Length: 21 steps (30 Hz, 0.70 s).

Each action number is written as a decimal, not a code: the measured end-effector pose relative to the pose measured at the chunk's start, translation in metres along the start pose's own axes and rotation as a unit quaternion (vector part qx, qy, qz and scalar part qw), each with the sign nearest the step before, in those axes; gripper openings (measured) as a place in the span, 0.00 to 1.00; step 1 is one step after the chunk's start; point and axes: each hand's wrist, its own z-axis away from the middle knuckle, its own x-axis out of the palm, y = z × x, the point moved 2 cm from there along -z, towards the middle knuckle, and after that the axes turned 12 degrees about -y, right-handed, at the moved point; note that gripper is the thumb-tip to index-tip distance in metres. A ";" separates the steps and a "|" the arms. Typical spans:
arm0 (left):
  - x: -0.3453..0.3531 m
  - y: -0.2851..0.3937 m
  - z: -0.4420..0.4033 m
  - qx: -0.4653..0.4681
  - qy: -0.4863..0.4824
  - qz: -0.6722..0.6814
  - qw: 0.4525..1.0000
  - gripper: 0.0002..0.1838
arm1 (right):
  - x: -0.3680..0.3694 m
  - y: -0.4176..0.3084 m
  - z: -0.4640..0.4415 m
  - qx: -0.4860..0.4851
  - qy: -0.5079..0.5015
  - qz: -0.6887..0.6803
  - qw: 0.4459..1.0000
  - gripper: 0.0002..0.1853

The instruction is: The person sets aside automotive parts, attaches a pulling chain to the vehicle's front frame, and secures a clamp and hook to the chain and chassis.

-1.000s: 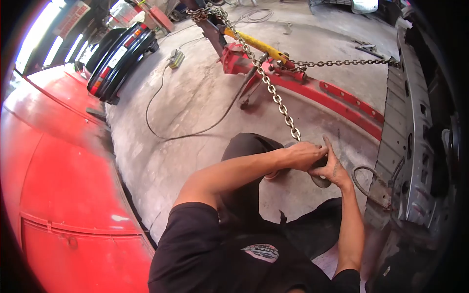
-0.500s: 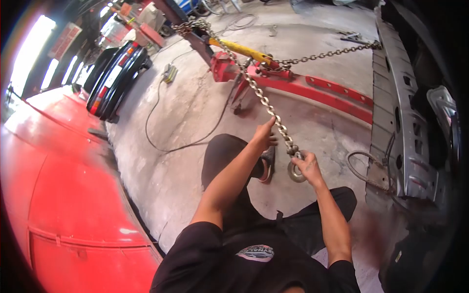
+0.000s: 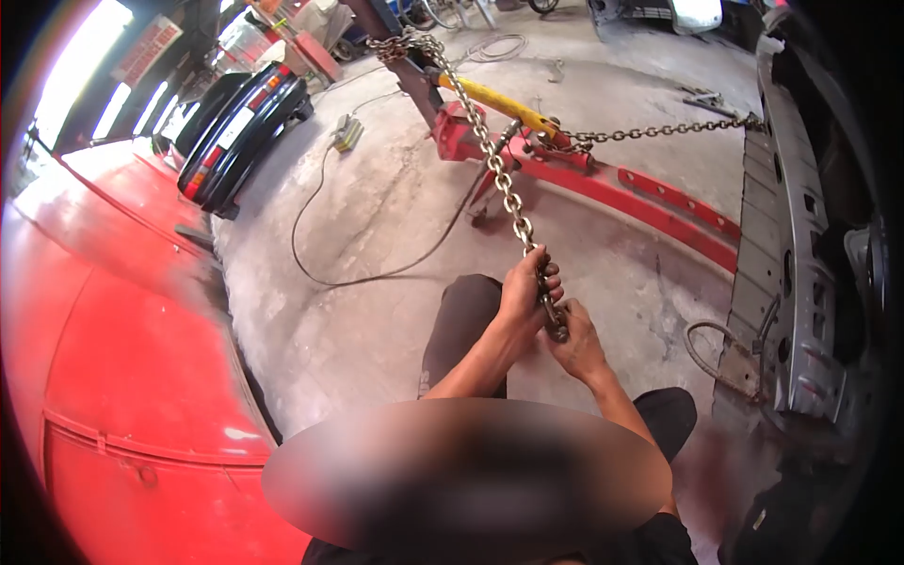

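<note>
A steel chain (image 3: 499,174) runs tight from a red post down toward me. My left hand (image 3: 525,294) is closed around its lower links. Just below, my right hand (image 3: 578,343) grips the metal hook (image 3: 558,330) at the chain's end, its fingers covering most of it. The chain's upper part is wrapped around the post (image 3: 407,71). Behind my hands lies a red frame-pulling beam (image 3: 640,215), with a yellow cylinder (image 3: 494,99) slanting above it.
A second chain (image 3: 659,129) stretches from the beam to a grey car body (image 3: 791,217) on the right. A cable loop (image 3: 702,325) hangs there. Red panels (image 3: 141,358) stand at left, near a black bumper (image 3: 235,141). A hose (image 3: 311,273) curves across the floor.
My left hand has come down and closed around the chain. My right hand has moved slightly left with the hook, toward my left hand. The view has shifted a little.
</note>
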 end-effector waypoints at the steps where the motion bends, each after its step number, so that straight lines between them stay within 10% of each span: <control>1: 0.002 0.001 0.003 -0.015 0.014 0.007 1.000 0.11 | -0.008 -0.005 0.001 -0.020 -0.015 0.019 1.000 0.18; 4: -0.006 -0.005 0.002 -0.031 0.024 0.040 0.998 0.13 | -0.020 -0.004 0.011 0.141 -0.213 -0.311 0.916 0.15; 7: -0.006 -0.010 0.008 -0.014 0.041 -0.012 0.999 0.13 | 0.007 0.003 0.036 0.151 -0.158 -0.488 0.845 0.11; 14: 0.005 0.015 0.035 0.063 0.040 -0.070 0.995 0.12 | -0.011 -0.077 0.040 0.168 -0.103 -0.575 0.794 0.10; 21: 0.018 0.028 0.050 0.082 0.053 -0.067 0.993 0.11 | -0.017 -0.087 0.040 0.120 -0.062 -0.460 0.878 0.07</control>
